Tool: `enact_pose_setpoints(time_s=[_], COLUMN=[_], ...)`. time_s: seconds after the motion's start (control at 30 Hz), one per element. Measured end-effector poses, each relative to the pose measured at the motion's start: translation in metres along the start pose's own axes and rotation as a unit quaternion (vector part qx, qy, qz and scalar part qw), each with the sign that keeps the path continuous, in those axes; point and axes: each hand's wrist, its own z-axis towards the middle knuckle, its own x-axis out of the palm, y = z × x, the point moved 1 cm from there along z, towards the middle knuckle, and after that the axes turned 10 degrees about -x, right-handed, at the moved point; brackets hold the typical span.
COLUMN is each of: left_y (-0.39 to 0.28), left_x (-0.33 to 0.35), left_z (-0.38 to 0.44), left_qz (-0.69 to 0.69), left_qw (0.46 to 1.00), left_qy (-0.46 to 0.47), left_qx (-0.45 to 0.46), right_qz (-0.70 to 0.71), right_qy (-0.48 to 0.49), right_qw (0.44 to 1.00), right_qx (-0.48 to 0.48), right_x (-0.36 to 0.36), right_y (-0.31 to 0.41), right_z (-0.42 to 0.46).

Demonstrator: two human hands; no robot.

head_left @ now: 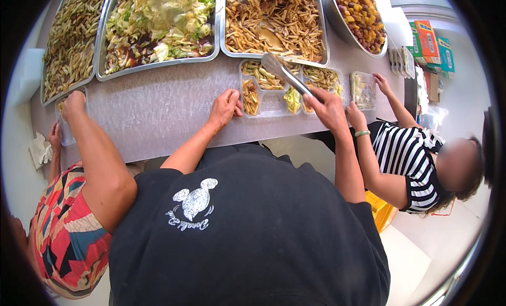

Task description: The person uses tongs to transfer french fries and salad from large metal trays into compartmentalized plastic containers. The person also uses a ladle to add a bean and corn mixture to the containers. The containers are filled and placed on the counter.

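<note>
Metal serving tongs (292, 80) are held in my right hand (327, 108), their tips over the near edge of a metal tray of brown cut strips (272, 13). Beneath the tongs lies a clear plastic compartment container (272, 110) with green strips, brown strips and cabbage; its front middle compartment holds no food. My left hand (225, 108) rests beside its left edge with fingers curled, and whether it touches the rim I cannot tell. Partly behind my right hand is a second filled container (322, 74).
Further trays hold cabbage (158, 17) and green strips (73, 41); a metal bowl (357, 21) of diced food stands right. A co-worker on the right has both hands at a lidded container (363, 90). Another at left reaches over a container (68, 132). Stacked containers (402, 62) stand far right.
</note>
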Motion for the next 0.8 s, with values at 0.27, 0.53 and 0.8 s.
enact_pose_setpoints(time_s=[0.27, 0.53, 0.8], left_y=[-0.006, -0.001, -0.003], left_x=[0.002, 0.003, 0.005], left_z=[-0.001, -0.002, -0.004], left_qz=[0.000, -0.004, 0.029], left_qw=[1.000, 1.000, 0.999], left_qy=[0.005, -0.003, -0.016], left_qx=[-0.004, -0.002, 0.007], right_qz=[0.083, 0.108, -0.065], right_qy=[0.077, 0.096, 0.096], right_qw=[0.983, 0.983, 0.993], right_qx=[0.144, 0.109, 0.032], right_x=[0.000, 0.030, 0.038], right_y=[-0.035, 0.003, 0.012], right_z=[0.101, 0.122, 0.125])
